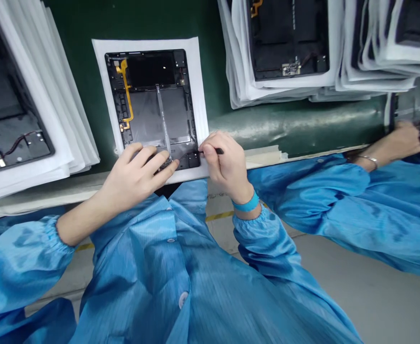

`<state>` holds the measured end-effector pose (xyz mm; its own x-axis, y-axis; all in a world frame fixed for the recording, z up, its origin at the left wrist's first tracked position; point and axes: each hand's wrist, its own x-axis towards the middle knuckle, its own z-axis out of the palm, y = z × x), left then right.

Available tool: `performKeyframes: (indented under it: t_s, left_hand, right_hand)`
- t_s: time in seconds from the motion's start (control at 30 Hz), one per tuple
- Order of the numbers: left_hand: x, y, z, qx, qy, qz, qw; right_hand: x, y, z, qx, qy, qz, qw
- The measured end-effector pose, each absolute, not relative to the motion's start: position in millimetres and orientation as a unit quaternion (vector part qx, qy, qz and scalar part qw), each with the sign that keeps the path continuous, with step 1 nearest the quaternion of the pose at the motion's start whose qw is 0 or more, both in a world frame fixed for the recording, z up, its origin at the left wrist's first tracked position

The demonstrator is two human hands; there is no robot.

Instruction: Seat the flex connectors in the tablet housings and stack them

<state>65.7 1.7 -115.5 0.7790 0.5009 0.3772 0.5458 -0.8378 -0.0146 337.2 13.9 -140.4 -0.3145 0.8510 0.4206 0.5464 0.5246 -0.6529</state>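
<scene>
Head cam on this one: we've got a tablet shell (176,114) sitting on a white sheet (200,105) right in front of us, near the close edge of the green table (145,19), insides facing up. Our left hand (138,172) lies over the shell's lower left corner with the fingers spread out, not clenched on anything we can see, and the tips rest around a small circuit board (165,165) that they partly cover. Our right hand (226,165) is at the lower right corner, pinching a black tool (219,151) between thumb and fingers. We can see its dark end poking out of the fist, but can't tell exactly what the tip touches. Inside the shell we spot an orange flex cable (128,98) down the left side and a grey ribbon cable (162,114) running down the middle. Off to our left there's a left stack (52,71) of sheets with another shell on top, and up to our right a right stack (239,57) like it. Farther right, a co-worker's hand (398,143) is over the table edge.
</scene>
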Motion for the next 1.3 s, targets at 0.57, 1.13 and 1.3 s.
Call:
performKeyframes:
  t_s: [0.57,1.13,1.3]
  left_hand:
    - [67.0,-0.4,-121.4,-0.928,-0.335,-0.158,-0.035]
    - [52.7,22.7,-93.3,-0.908,-0.341,-0.064,-0.235]
    - [58.4,30.1,-87.7,-0.88,-0.356,-0.064,-0.308]
  right_hand:
    - [329.1,7.9,-141.3,-0.5,-0.705,0.276,0.419]
    - [308.9,-2.9,-134.9,-0.494,-0.675,0.367,0.408]
    - [310.3,-2.7,-137.5,-0.49,-0.686,0.361,0.399]
